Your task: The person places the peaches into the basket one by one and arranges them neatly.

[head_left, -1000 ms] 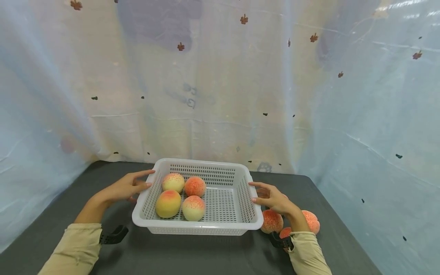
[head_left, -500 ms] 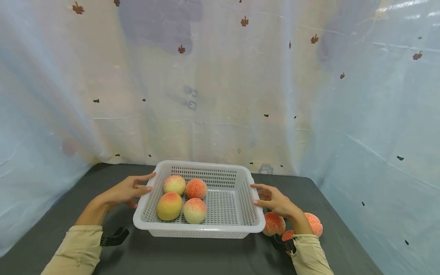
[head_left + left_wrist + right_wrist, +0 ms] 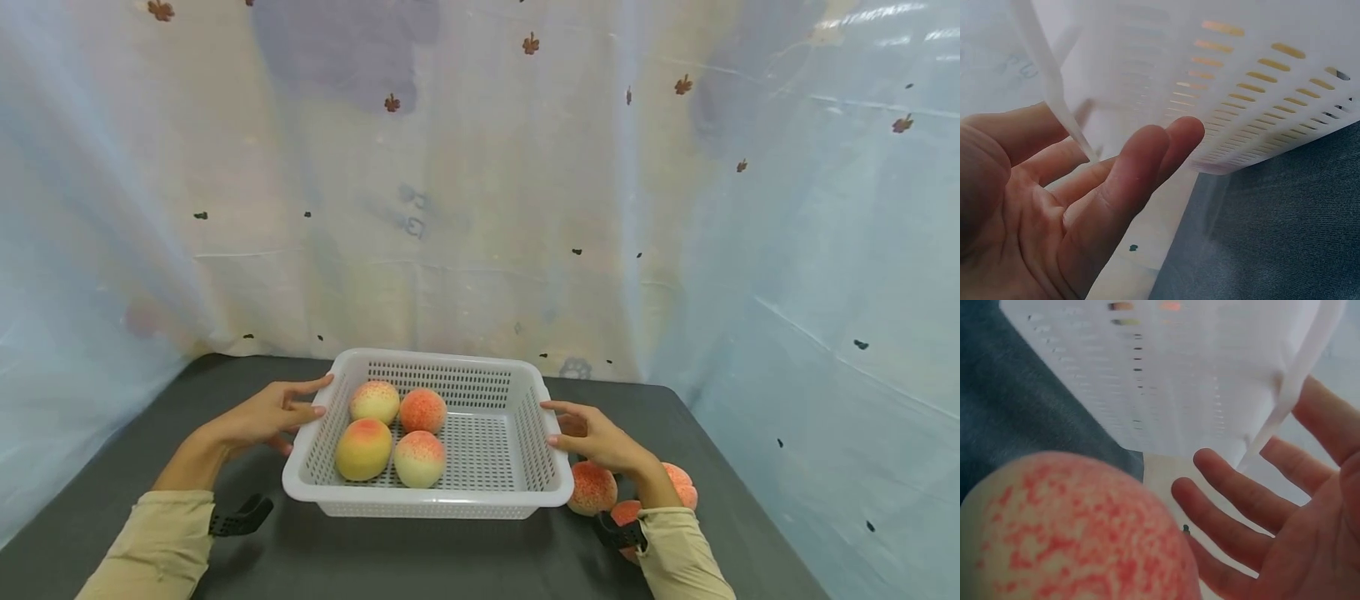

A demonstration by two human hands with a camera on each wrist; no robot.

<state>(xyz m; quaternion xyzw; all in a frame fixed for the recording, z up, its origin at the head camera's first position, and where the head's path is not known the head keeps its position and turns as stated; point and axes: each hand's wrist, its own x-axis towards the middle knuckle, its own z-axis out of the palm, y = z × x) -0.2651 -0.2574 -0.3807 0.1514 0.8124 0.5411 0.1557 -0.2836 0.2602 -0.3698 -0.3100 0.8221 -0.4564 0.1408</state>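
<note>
A white plastic basket [image 3: 480,492] with slotted walls stands between my two hands on the dark table. Several peaches [image 3: 365,450], yellow to red, sit grouped in its left half. At the basket's left rim my left hand [image 3: 262,414] holds on, index finger and thumb over the edge; the left wrist view shows other fingers [image 3: 1141,156] under the rim beside the slotted wall. My right hand [image 3: 596,435] holds the opposite rim likewise, with fingers [image 3: 1241,487] below it in the right wrist view. A red-speckled peach [image 3: 1079,531] looms close beneath that hand.
More peaches [image 3: 592,489] lie on the table to the right of the basket, partly hidden by the right forearm and its black wrist strap [image 3: 621,532]. A pale patterned curtain [image 3: 480,208] hangs behind the dark tabletop [image 3: 420,558].
</note>
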